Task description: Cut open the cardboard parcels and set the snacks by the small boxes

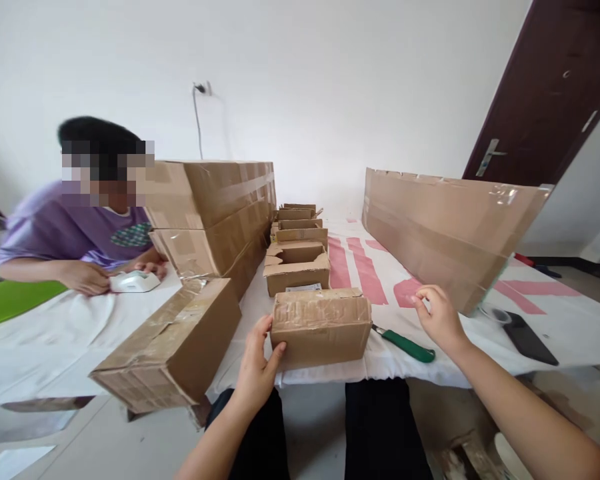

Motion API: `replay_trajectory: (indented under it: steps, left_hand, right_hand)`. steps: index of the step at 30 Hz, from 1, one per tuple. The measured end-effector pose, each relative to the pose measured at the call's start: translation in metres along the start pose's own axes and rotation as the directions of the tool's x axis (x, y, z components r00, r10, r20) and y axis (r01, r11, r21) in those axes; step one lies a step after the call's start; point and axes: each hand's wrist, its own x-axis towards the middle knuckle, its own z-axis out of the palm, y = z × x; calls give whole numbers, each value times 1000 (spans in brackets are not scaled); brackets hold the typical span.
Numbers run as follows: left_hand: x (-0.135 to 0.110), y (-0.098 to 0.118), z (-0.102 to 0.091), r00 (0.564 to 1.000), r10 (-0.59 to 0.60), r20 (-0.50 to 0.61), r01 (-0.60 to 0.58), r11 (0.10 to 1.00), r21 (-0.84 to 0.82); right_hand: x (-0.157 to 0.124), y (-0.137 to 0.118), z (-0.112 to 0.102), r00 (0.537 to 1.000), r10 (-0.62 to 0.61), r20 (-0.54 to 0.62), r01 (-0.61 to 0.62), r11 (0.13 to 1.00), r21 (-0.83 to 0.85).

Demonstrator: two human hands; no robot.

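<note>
A small taped cardboard box (321,328) stands at the near edge of the white-covered table (570,320). My left hand (258,363) grips the box's left end, thumb on its front face. My right hand (437,319) hovers to the right of the box, not touching it, fingers loosely curled with the thumb and forefinger close together; nothing shows in them. A green-handled knife (405,345) lies on the cloth between the box and my right hand.
A row of open small boxes (297,260) runs back from the box. Stacked long cartons (215,213) stand left, another long carton (173,350) overhangs the edge. A tall cardboard sheet (445,230) stands right, a phone (530,339) beside it. Another person (70,227) sits far left.
</note>
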Motion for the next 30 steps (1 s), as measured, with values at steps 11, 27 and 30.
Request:
replay_trajectory:
  steps: [11, 27, 30]
  left_hand:
    - [8, 20, -25, 967, -152, 207, 232, 860, -454]
    - [2, 6, -4, 992, 121, 26, -116, 982, -146]
    - [0, 6, -3, 989, 149, 12, -147, 984, -106]
  right_hand:
    - [-114, 85, -22, 885, 159, 437, -9, 945, -326]
    - [-41, 16, -14, 981, -158, 116, 155, 987, 36]
    - [-11, -33, -2, 957, -268, 114, 246, 954, 171]
